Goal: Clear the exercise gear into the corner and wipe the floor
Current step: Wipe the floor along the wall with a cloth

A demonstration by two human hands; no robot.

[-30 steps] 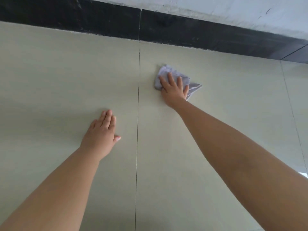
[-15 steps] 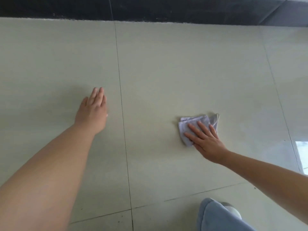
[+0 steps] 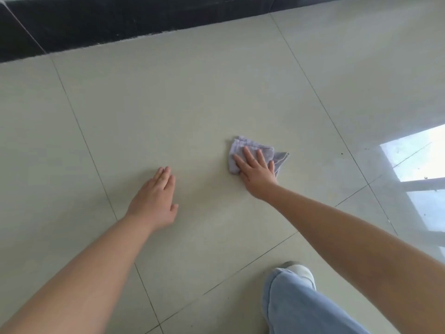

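Now right hand (image 3: 258, 171) flat, fingers spread, atop cloth (image 3: 243, 150); left hand (image 3: 154, 203) open on floor (image 3: 168, 97).

Pale beige floor tiles (image 3: 192, 92) with thin dark grout lines run to a black skirting band (image 3: 120, 22) at the far edge; a bright window reflection (image 3: 419, 160) gleams at right.

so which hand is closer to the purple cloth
Right. The right hand lies flat on the purple cloth, pressing it to the floor. The left hand rests bare on the tile to the cloth's left, apart from it.
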